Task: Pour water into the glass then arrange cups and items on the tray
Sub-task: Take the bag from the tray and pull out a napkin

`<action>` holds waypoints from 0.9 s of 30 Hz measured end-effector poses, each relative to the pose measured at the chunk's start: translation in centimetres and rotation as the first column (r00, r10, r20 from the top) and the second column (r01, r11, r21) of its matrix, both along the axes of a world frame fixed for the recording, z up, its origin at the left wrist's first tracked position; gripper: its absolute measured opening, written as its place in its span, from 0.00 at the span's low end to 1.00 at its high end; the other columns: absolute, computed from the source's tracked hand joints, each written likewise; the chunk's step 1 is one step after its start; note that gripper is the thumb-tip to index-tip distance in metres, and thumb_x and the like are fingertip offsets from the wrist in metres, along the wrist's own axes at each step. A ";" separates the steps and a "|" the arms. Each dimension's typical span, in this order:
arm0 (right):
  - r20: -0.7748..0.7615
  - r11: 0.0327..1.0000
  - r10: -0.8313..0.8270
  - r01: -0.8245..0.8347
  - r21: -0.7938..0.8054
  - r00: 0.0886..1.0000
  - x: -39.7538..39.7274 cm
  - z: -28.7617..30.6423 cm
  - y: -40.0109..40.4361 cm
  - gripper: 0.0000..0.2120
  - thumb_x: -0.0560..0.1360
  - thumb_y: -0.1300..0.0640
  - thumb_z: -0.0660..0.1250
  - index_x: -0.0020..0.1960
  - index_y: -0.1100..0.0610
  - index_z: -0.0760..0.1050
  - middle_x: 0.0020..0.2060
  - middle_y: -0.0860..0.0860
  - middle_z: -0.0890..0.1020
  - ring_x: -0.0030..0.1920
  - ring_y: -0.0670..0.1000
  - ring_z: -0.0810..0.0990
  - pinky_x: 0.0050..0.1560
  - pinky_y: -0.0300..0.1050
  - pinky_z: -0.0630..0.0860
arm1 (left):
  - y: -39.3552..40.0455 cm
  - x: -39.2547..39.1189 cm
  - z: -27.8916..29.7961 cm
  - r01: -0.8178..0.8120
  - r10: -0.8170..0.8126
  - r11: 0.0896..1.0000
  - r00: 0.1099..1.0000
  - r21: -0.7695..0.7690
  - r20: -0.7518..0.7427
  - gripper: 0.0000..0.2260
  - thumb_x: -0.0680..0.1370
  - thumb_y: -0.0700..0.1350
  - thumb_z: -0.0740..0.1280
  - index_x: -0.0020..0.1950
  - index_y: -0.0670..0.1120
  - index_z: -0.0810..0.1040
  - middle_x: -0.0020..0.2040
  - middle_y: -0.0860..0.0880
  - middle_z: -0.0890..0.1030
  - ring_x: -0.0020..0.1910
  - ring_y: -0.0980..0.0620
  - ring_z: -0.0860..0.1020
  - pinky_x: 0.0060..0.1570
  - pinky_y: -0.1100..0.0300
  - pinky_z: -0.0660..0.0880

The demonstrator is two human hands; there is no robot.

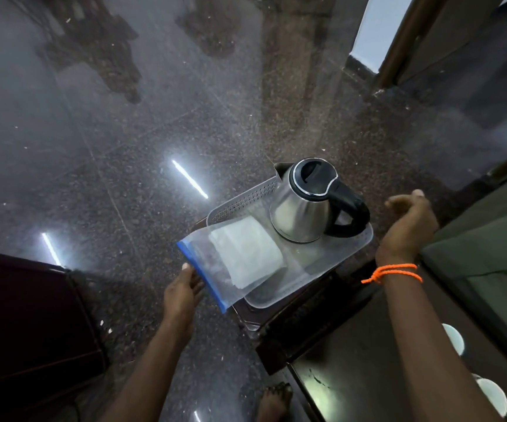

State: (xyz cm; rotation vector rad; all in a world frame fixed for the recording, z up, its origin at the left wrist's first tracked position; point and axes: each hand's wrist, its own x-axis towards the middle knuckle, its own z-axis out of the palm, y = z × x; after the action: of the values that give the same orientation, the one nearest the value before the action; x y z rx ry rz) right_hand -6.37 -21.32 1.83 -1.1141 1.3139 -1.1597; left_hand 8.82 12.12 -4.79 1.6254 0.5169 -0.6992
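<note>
Dark polished stone floor (154, 117) fills the scene, with a low dark stand (291, 315) near right carrying a pale tray (365, 239). On the tray's far right end a steel kettle (304, 208) stands upright, spout pointing far-left and black handle (349, 214) pointing right.

A clear zip bag (230, 263) with white folded contents lies over the tray's left part. Its long axis runs from near-left to far-right, and its blue zip edge (200, 277) overhangs the tray toward the near left.

Left hand (183, 295) is at that blue edge, fingers reaching under or onto it, thumb on top; it looks like a light pinch, though the actual grip is not clear. Right hand (410, 223) hovers just right of the tray, loosely curled and holding nothing, an orange cord (395, 274) on the wrist.

Two white cups (454, 339) sit on the dark counter (352, 360) near right, partly hidden behind the right forearm. No glass visible.

Judgement: the bag belongs to the left hand, which is already on it. The kettle handle faces the right hand, which is clearly the nearer one. The cups lie behind the right hand, well apart from the tray, so fetching them means a pull back toward the body.
</note>
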 end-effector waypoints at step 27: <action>-0.527 0.658 0.470 -0.679 -0.325 0.708 -5.1 9.3 10.4 0.10 0.69 0.73 0.61 0.41 0.59 0.73 0.41 0.54 0.74 0.41 0.53 0.74 0.43 0.55 0.76 | -12.4 -9.4 16.3 0.356 -0.164 0.924 0.700 -0.140 0.695 0.10 0.70 0.34 0.70 0.34 0.44 0.72 0.29 0.53 0.69 0.29 0.58 0.65 0.28 0.65 0.63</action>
State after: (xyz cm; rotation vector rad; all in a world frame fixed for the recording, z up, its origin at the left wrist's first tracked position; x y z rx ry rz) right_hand -11.51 -10.96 11.09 -2.0841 0.8018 -0.7906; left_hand -0.59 -0.27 11.49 1.5721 -0.3457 -0.3117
